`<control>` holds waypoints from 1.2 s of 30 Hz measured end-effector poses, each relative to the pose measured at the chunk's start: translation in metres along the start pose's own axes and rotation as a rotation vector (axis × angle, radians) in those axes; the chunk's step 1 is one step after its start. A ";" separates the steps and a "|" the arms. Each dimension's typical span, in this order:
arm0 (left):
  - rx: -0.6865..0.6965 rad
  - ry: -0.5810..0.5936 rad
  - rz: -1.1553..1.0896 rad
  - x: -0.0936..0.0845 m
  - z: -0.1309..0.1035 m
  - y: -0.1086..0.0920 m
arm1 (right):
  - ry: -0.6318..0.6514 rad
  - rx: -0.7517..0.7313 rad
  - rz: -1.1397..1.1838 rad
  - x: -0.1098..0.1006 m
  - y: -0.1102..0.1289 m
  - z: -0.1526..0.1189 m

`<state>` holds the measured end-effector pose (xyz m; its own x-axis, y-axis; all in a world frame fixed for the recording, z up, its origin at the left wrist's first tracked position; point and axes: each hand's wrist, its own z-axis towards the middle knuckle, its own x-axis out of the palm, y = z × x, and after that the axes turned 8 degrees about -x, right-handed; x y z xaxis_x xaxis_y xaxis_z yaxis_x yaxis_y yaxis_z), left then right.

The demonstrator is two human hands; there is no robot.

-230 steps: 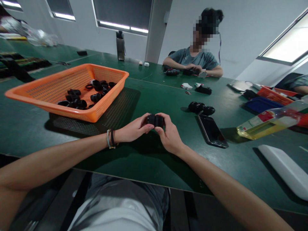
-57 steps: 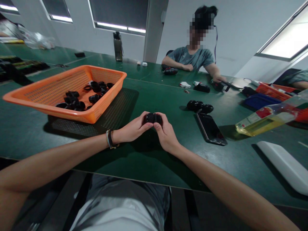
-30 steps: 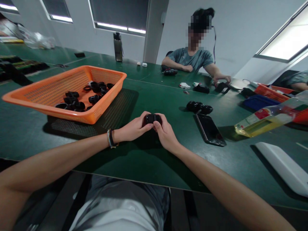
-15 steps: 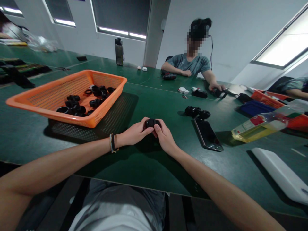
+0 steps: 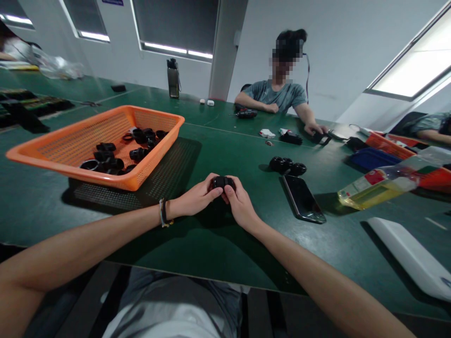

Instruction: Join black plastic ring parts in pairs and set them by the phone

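Observation:
A small black part (image 5: 223,182) is held between both hands above the green table (image 5: 225,145). My left hand (image 5: 199,196) grips its left side, thumb on the near face. From the right, my right hand (image 5: 240,203) closes on the same part, its thumb beside the other. The fingertips behind the part are mostly hidden. To the left stands an orange basket (image 5: 155,162) with several black ring-shaped parts (image 5: 105,159) inside. Right of my hands, a cluster of black round parts (image 5: 287,165) lies on the table.
A phone (image 5: 304,198), a tilted bottle of yellow liquid (image 5: 377,188) and a white case (image 5: 408,256) lie to the right. Across the table a person (image 5: 280,96) touches a black object. A dark bottle (image 5: 173,79) and a power tool (image 5: 245,113) stand farther back.
The view has shifted slightly. Both hands keep hold of the black part in nearly the same place, with the thumbs a little closer together.

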<state>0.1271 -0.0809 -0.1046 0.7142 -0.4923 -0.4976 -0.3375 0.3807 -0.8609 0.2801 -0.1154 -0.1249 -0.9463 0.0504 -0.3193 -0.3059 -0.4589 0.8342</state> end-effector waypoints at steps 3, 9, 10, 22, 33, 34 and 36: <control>-0.008 0.023 -0.069 0.000 0.001 0.001 | 0.007 -0.008 0.012 0.000 0.002 0.000; -0.008 0.034 -0.133 0.000 0.003 0.002 | 0.046 -0.031 0.019 -0.003 0.005 0.002; -0.003 0.034 -0.135 0.000 0.002 0.002 | 0.055 -0.034 0.008 -0.004 0.005 0.002; -0.034 0.055 -0.025 -0.002 0.001 0.001 | 0.040 -0.032 -0.145 -0.006 0.004 0.002; -0.036 0.044 0.267 0.004 -0.001 -0.002 | -0.127 -0.091 -0.461 -0.002 0.011 0.005; -0.038 0.039 0.279 0.005 -0.001 -0.002 | -0.136 -0.086 -0.471 -0.001 0.011 0.005; -0.033 0.031 0.301 0.005 -0.002 -0.003 | -0.144 -0.081 -0.479 0.000 0.011 0.005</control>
<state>0.1305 -0.0865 -0.1048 0.5603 -0.3853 -0.7332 -0.5508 0.4878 -0.6772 0.2758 -0.1158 -0.1130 -0.7086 0.3915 -0.5871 -0.7052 -0.4215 0.5701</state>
